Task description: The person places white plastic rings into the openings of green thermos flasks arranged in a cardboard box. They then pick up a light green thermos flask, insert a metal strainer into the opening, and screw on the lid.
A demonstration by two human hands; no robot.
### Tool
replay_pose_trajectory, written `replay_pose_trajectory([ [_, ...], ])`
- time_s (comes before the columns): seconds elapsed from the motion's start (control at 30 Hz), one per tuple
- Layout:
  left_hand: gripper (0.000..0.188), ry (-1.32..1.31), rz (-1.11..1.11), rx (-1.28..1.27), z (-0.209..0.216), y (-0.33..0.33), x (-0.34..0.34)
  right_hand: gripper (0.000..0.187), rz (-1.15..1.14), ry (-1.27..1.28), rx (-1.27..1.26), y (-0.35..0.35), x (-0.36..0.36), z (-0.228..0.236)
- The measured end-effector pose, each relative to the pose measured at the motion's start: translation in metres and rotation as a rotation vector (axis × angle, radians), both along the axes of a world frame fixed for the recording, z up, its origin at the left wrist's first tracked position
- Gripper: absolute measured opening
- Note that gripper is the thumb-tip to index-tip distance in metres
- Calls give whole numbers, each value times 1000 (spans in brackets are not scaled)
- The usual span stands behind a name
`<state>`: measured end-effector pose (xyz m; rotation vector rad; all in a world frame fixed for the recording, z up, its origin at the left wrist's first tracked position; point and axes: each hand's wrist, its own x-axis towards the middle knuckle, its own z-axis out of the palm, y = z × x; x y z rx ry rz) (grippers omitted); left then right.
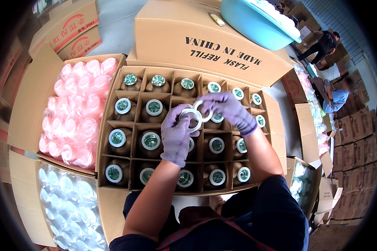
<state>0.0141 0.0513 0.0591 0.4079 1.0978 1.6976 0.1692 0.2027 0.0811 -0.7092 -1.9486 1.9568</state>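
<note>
My left hand (175,140), in a purple-grey work glove, pinches a white ring (194,129) over the middle of an open carton (113,109). My right hand (230,109), gloved alike, has its fingers closed on a second white ring (210,116), which touches or overlaps the first. Below both hands, cardboard dividers separate several flask refills (153,107) with shiny green mouths. White rings surround most of the mouths. At the back left, three refills (187,83) show no white ring. My hands and forearms hide some compartments.
Left of the carton stand a box of pink wrapped cups (76,102) and a box of clear wrapped ones (69,196). Behind it, a closed carton (167,37) bears a light-blue basin (255,25) of white items. Two people (322,44) work at the far right near stacked cartons (356,159).
</note>
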Motion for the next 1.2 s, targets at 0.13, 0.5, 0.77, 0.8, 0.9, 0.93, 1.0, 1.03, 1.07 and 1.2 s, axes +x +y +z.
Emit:
replay_pose_trajectory([
  [0.13, 20, 232, 14, 91, -1, 0, 15, 21, -496, -212, 433, 57, -28, -40],
  [0.5, 19, 495, -27, 122, -9, -18, -5, 28, -225, -977, 1128, 100, -91, -65],
  [0.77, 21, 327, -109, 18, -8, -24, -11, 48, -18, -947, 1188, 60, -91, -48],
  [0.8, 21, 317, -120, 33, -7, -22, -8, 53, -38, -910, 1236, 60, -86, -54],
  [0.9, 21, 227, -76, -3, -2, -18, -11, 54, 35, -918, 1145, 72, -81, -48],
  [0.93, 23, 228, -45, 2, -3, -17, -15, 51, 32, -944, 1175, 70, -81, -42],
  [1.0, 24, 105, 22, -12, -5, -12, -22, 54, -130, -665, 1047, 55, -79, -24],
  [1.03, 25, 75, 68, 8, -11, -9, -25, 55, -196, -523, 981, 46, -79, -19],
  [1.07, 27, 39, 103, 43, -15, -7, -28, 57, -64, -314, 652, 40, -77, -18],
  [1.2, 34, 250, 248, 143, -49, -1, -37, 33, 212, -230, 88, -11, -99, 12],
])
